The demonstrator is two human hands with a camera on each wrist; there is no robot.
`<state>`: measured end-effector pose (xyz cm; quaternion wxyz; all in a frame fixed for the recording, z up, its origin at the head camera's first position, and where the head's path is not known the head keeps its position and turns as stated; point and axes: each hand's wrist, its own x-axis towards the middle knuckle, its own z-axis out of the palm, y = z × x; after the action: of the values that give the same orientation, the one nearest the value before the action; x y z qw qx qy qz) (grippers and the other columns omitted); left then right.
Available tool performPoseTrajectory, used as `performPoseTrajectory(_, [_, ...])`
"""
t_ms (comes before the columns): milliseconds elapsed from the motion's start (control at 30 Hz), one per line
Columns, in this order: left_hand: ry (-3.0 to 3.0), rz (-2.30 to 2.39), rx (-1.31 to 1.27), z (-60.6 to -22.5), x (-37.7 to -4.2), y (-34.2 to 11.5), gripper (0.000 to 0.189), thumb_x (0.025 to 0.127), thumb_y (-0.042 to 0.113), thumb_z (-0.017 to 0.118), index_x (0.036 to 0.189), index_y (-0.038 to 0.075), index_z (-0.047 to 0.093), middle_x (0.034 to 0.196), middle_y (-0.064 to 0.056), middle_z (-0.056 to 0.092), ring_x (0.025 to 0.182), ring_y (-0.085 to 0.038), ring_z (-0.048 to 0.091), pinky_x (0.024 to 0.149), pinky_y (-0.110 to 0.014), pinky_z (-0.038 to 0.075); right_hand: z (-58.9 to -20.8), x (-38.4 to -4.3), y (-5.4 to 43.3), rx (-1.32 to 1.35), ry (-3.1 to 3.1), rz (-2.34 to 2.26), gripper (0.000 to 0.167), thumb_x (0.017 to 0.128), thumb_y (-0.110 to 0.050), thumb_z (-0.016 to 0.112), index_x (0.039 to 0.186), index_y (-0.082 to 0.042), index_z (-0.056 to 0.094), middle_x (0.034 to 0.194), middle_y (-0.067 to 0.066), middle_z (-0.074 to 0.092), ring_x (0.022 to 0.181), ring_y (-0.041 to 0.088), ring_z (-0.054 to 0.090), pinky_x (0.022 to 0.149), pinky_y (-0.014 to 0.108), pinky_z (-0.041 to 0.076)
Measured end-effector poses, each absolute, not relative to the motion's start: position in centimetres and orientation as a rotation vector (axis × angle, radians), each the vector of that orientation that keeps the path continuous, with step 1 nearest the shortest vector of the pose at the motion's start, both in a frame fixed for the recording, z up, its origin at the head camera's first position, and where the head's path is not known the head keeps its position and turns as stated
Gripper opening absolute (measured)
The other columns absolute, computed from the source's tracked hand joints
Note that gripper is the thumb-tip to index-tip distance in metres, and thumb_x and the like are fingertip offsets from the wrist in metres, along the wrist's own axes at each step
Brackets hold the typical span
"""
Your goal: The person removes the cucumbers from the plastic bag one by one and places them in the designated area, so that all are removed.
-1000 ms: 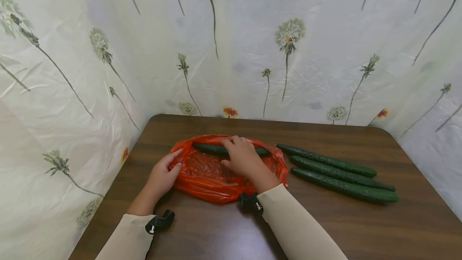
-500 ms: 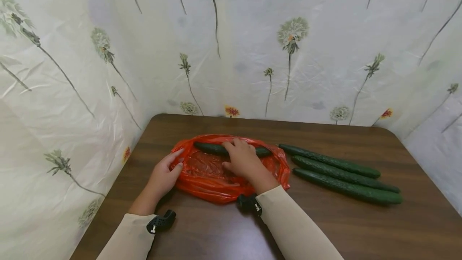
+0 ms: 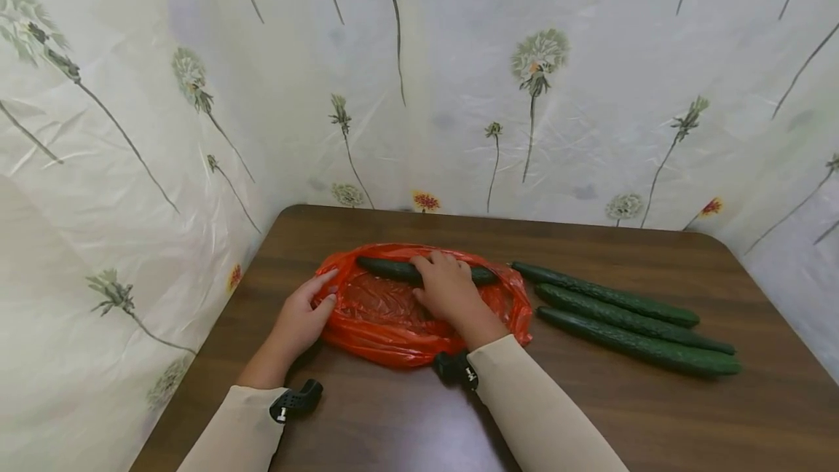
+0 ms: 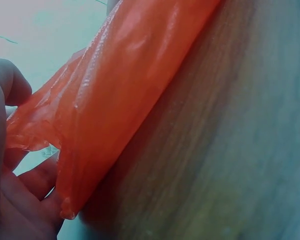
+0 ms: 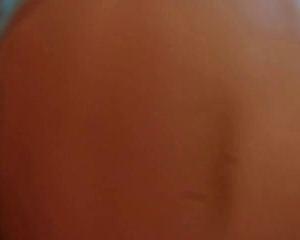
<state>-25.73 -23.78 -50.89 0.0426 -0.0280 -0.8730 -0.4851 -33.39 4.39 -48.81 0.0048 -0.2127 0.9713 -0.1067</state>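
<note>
A thin red plastic bag [image 3: 380, 350] lies on the table in the head view, its mouth spread wide. Inside, along its far side, is a dark green cucumber [image 3: 387, 269]. My right hand [image 3: 448, 288] reaches into the bag and grips this cucumber near its middle, fingers over the top and thumb on the near side. At the bag's left end, my left hand [image 3: 300, 320] holds the rim; the left wrist view has the red film [image 4: 115, 100] between thumb and fingers. Blurred red-orange plastic [image 5: 140, 125] fills most of the right wrist view, hiding the right fingers there.
To the right of the bag, three more cucumbers [image 3: 632, 317] lie side by side on the brown wooden table [image 3: 367, 414]. Behind and left of the table hangs a pale sheet [image 3: 446, 93] printed with dandelions.
The head view has turned a little, so the bag, cucumbers and hands appear slightly farther right. Both hands keep their holds, with no clear movement against the bag.
</note>
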Motion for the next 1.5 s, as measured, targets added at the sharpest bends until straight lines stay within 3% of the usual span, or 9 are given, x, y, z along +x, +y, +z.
performPoseTrajectory(167, [-2.673, -1.481, -0.093, -50.8, -25.61, -23.79, 0.049, 0.106, 0.02, 0.058, 0.155, 0.018, 0.053, 0.161, -0.013, 0.048, 0.151, -0.034, 0.041, 0.123, -0.057, 0.033, -49.08, -33.26, 4.27, -0.657, 3.087, -0.318, 0.058, 0.098, -0.032, 0.074, 0.151, -0.025, 0.053, 0.139, 0.007, 0.058, 0.13, 0.031, 0.053, 0.108, 0.056, 0.043])
performPoseTrajectory(367, [-2.665, -1.491, -0.095, -50.81, -25.69, -23.79, 0.049, 0.105, 0.02, 0.058, 0.154, 0.018, 0.054, 0.158, -0.013, 0.051, 0.147, -0.033, 0.047, 0.121, -0.057, 0.037, -49.25, -33.18, 4.22, -0.664, 3.127, -0.301, 0.047, 0.105, -0.016, 0.064, 0.149, -0.025, 0.054, 0.134, 0.007, 0.06, 0.125, 0.03, 0.055, 0.103, 0.054, 0.047])
performPoseTrajectory(467, [-2.665, -1.492, -0.094, -50.85, -25.71, -23.83, 0.049, 0.105, 0.02, 0.059, 0.154, 0.018, 0.054, 0.158, -0.013, 0.051, 0.147, -0.033, 0.047, 0.121, -0.057, 0.038, -49.17, -33.12, 4.23, -0.67, 3.137, -0.272, 0.046, 0.103, -0.011, 0.065, 0.147, -0.023, 0.056, 0.135, 0.008, 0.061, 0.126, 0.031, 0.056, 0.102, 0.056, 0.048])
performPoseTrajectory(667, [-2.664, -1.474, -0.111, -50.87, -25.73, -23.88, 0.049, 0.105, 0.02, 0.059, 0.154, 0.017, 0.054, 0.159, -0.014, 0.049, 0.149, -0.035, 0.045, 0.121, -0.058, 0.036, -48.93, -33.06, 4.18, -0.67, 3.138, -0.215, 0.05, 0.095, -0.01, 0.076, 0.141, -0.017, 0.059, 0.137, 0.008, 0.061, 0.128, 0.031, 0.056, 0.103, 0.056, 0.049])
performPoseTrajectory(1133, [-2.623, -1.509, -0.126, -51.1, -25.86, -23.8, 0.05, 0.104, 0.015, 0.059, 0.154, 0.017, 0.055, 0.159, -0.015, 0.05, 0.151, -0.034, 0.042, 0.124, -0.056, 0.032, -49.29, -32.96, 4.19, -0.673, 3.163, -0.225, 0.044, 0.098, -0.011, 0.072, 0.14, -0.018, 0.06, 0.134, 0.008, 0.061, 0.125, 0.031, 0.058, 0.095, 0.054, 0.05])
performPoseTrajectory(1500, [-2.629, -1.508, -0.119, -51.16, -25.92, -23.89, 0.049, 0.105, 0.016, 0.059, 0.154, 0.018, 0.054, 0.16, -0.014, 0.048, 0.15, -0.033, 0.042, 0.124, -0.056, 0.032, -49.12, -32.74, 4.45, -0.674, 3.154, -0.245, 0.053, 0.094, -0.014, 0.079, 0.143, -0.02, 0.059, 0.136, 0.008, 0.061, 0.127, 0.03, 0.058, 0.1, 0.055, 0.05])
